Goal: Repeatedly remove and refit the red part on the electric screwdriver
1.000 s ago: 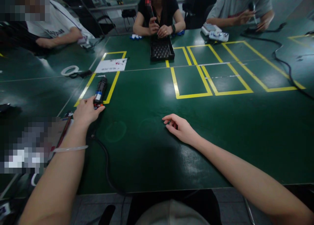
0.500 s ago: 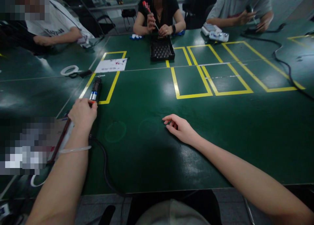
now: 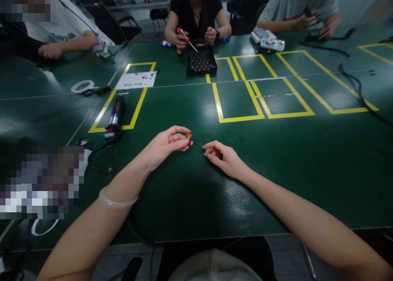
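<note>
My left hand [image 3: 172, 143] pinches a small orange-and-red part [image 3: 189, 136] between thumb and fingertips, above the middle of the green table [image 3: 184, 199]. Its exact kind is too small to make out. Just to the right, my right hand [image 3: 222, 156] rests on the table with loosely bent fingers, a gap between them and the thumb, and nothing visible in it. The two hands are close but apart. Farther left lies a black cylindrical tool [image 3: 116, 114] with a blue-and-silver band, its cable [image 3: 112, 160] curling toward me.
Yellow tape outlines [image 3: 242, 119] mark the table. A white paper sheet [image 3: 136, 80] and a white tape roll [image 3: 82, 86] lie at the left. Across from me a person holds a red-handled screwdriver [image 3: 188, 39] over a black tray [image 3: 201, 72]. A black cable [image 3: 359, 78] runs along the right.
My left hand has moved right, away from the black tool, with the small orange-and-red part in its fingers. My right hand has stayed in place. The person opposite lowered the screwdriver toward the tray.
</note>
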Demonstrator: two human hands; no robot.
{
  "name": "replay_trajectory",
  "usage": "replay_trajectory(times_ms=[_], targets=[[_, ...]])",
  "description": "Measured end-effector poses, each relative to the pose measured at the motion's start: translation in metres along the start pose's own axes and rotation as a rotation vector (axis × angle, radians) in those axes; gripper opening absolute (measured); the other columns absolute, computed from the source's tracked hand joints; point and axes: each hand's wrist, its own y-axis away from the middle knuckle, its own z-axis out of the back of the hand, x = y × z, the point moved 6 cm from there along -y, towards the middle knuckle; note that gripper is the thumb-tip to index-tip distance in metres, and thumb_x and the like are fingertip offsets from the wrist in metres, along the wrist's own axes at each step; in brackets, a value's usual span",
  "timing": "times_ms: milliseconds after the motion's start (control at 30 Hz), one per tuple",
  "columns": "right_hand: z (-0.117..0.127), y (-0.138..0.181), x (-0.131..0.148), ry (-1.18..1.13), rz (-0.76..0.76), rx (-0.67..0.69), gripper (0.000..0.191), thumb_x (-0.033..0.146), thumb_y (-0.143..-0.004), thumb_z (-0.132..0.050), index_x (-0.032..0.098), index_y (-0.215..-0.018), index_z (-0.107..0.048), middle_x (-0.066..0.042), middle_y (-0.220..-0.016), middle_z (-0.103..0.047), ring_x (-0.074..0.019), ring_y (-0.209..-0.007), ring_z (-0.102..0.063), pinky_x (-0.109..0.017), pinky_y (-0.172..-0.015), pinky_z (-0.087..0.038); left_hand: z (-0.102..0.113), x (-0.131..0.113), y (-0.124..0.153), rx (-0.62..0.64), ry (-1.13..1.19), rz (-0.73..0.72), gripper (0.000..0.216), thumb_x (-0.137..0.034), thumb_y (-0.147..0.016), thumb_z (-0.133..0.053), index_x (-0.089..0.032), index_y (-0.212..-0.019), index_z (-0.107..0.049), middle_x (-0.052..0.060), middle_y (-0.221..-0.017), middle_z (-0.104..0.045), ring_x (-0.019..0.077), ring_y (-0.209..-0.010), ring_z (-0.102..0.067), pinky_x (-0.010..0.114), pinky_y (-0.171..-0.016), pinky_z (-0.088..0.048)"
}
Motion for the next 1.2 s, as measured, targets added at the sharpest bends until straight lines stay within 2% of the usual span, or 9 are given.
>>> replay_trajectory(times_ms=[133,333,433,600,700,800,1000,1100,1200], targets=[[-0.001,-0.002,-0.008,-0.134,-0.039,-0.01,0.02,0.02,-0.09,-0.053,0.019,-0.11,-0.059,-0.002,-0.088,-0.067,-0.0106,-0.069,-0.058,-0.025,-0.064,-0.047,-0.023,0.008,0.004,0.103,-0.002,0.032,0.042,-0.032,-0.077,-0.077,-0.014,-0.112,-0.065,0.01,-0.103,-0.071,0.0184,-0.093,-0.068,0.033,-0.088,-0.054],[-0.001,-0.004,-0.014,-0.299,-0.107,-0.02,0.014,0.026,-0.09,-0.057,0.017,-0.1,-0.06,-0.002,-0.082,-0.068,-0.0114,-0.068,-0.061,-0.027,-0.068,-0.051,-0.039,0.022,0.007,0.193,-0.066,0.006,0.042,-0.036,-0.084,-0.07,-0.016,-0.12,-0.066,0.011,-0.114,-0.071,0.0208,-0.102,-0.067,0.035,-0.093,-0.052],[-0.001,-0.004,-0.013,-0.359,-0.128,-0.014,0.016,0.029,-0.089,-0.059,0.017,-0.099,-0.06,-0.003,-0.083,-0.068,-0.0117,-0.071,-0.063,-0.027,-0.069,-0.052,-0.037,0.019,0.008,0.136,-0.176,-0.098,0.037,-0.036,-0.085,-0.068,-0.014,-0.116,-0.065,0.01,-0.108,-0.072,0.0196,-0.096,-0.068,0.033,-0.089,-0.052],[-0.001,-0.004,-0.012,-0.363,-0.133,-0.011,0.022,0.038,-0.087,-0.065,0.018,-0.093,-0.06,-0.001,-0.081,-0.065,-0.0115,-0.069,-0.059,-0.026,-0.065,-0.049,-0.042,0.0,0.017,0.059,-0.57,-0.415,0.018,-0.029,-0.091,-0.063,-0.017,-0.103,-0.069,0.005,-0.1,-0.068,0.0166,-0.092,-0.064,0.031,-0.086,-0.05],[-0.002,-0.003,-0.012,-0.333,-0.126,-0.005,0.022,0.037,-0.085,-0.068,0.018,-0.091,-0.06,0.0,-0.076,-0.061,-0.0106,-0.065,-0.055,-0.024,-0.061,-0.044,-0.046,-0.007,0.023,0.042,-0.698,-0.552,0.012,-0.025,-0.093,-0.059,-0.017,-0.1,-0.066,0.005,-0.098,-0.066,0.0162,-0.093,-0.062,0.03,-0.085,-0.049],[-0.001,-0.003,-0.01,-0.318,-0.121,0.009,0.021,0.035,-0.083,-0.069,0.018,-0.092,-0.06,0.001,-0.077,-0.06,-0.0091,-0.062,-0.052,-0.023,-0.057,-0.041,-0.047,-0.008,0.024,0.038,-0.733,-0.606,0.009,-0.022,-0.093,-0.058,-0.017,-0.098,-0.064,0.005,-0.099,-0.065,0.0163,-0.095,-0.061,0.03,-0.085,-0.049],[-0.002,-0.004,-0.01,-0.258,-0.133,0.044,0.024,0.028,-0.081,-0.068,0.017,-0.101,-0.063,0.0,-0.079,-0.063,-0.0096,-0.063,-0.053,-0.024,-0.058,-0.042,-0.05,-0.007,0.026,0.081,-0.81,-0.644,0.012,-0.024,-0.096,-0.055,-0.017,-0.1,-0.063,0.007,-0.101,-0.065,0.0167,-0.097,-0.061,0.03,-0.086,-0.049],[-0.002,-0.004,-0.011,-0.228,-0.131,0.04,0.02,0.025,-0.081,-0.067,0.017,-0.098,-0.062,0.002,-0.074,-0.06,-0.0097,-0.062,-0.052,-0.023,-0.058,-0.041,-0.041,-0.01,0.024,0.105,-0.87,-0.617,0.022,-0.034,-0.095,-0.057,-0.018,-0.109,-0.062,0.007,-0.108,-0.064,0.0181,-0.102,-0.061,0.031,-0.09,-0.049],[-0.001,-0.003,-0.012,-0.217,-0.132,0.029,0.018,0.023,-0.081,-0.067,0.017,-0.097,-0.061,0.002,-0.074,-0.058,-0.0094,-0.063,-0.051,-0.023,-0.058,-0.041,-0.003,-0.015,0.015,-0.054,-0.965,-0.55,0.032,-0.041,-0.095,-0.053,-0.019,-0.117,-0.061,0.008,-0.118,-0.062,0.0209,-0.111,-0.059,0.035,-0.097,-0.047]])
